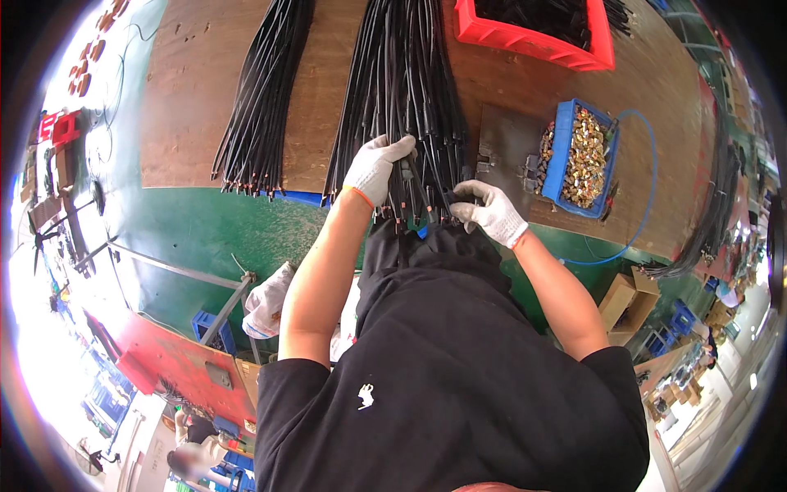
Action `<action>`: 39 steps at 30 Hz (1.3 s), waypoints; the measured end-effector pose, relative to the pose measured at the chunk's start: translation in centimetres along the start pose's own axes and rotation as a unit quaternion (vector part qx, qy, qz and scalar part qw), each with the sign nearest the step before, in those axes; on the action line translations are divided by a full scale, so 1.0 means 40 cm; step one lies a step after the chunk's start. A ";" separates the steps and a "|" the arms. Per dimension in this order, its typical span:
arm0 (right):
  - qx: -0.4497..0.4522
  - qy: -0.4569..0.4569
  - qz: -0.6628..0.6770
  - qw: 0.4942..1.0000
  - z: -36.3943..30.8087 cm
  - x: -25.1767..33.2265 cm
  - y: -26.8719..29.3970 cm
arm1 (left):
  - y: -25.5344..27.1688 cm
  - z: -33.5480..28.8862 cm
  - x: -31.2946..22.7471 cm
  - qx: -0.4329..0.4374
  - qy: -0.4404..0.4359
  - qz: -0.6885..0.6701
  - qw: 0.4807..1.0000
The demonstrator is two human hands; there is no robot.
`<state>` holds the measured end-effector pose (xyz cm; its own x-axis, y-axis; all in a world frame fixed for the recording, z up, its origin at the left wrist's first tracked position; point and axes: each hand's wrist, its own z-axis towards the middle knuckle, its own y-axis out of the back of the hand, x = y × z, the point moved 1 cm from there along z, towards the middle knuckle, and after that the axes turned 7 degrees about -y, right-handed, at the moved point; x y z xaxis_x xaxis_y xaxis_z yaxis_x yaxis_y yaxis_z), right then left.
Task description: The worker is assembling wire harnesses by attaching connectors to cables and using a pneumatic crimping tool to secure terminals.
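Observation:
A thick bundle of black cables (402, 74) with bare copper ends runs across the table toward my lap. My left hand (379, 170), in a white knit glove with an orange cuff, is closed with thumb and fingers around a black cable of this bundle. To its right and slightly nearer me, my gloved right hand (489, 211) pinches at the loose cable ends. A small black part seems to lie between its fingertips, but its kind is too small to make out. The copper tips hang over the table's near edge, just above my dark clothing.
A second black cable bundle (266, 107) lies to the left on the brown table (188, 98). On the right stands a blue bin (561, 156) of small brass-coloured fittings, near a thin blue hose (654, 180). A red crate (533, 37) of black parts sits beyond.

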<state>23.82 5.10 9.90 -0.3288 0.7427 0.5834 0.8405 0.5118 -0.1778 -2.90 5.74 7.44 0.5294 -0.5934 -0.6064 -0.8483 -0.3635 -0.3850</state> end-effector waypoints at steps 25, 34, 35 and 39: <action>-0.170 0.043 -0.249 0.952 -0.072 -0.010 -0.003 | -0.106 -0.004 0.022 -0.065 -0.107 0.050 0.991; -0.085 -0.007 -0.175 0.981 0.057 0.110 -0.065 | -0.081 0.002 0.002 -0.015 -0.036 0.035 0.999; -0.090 -0.024 -0.168 0.981 0.068 0.125 -0.075 | -0.073 0.000 0.000 -0.012 -0.027 0.054 0.998; -0.113 0.024 -0.189 0.975 0.133 0.134 -0.087 | -0.039 -0.014 0.018 0.032 -0.006 0.022 0.999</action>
<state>16.83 9.59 9.45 -0.6176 0.4950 0.6112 0.7384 0.6325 0.2339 -1.20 5.48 8.01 0.4916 -0.5990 -0.6321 -0.8689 -0.2898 -0.4012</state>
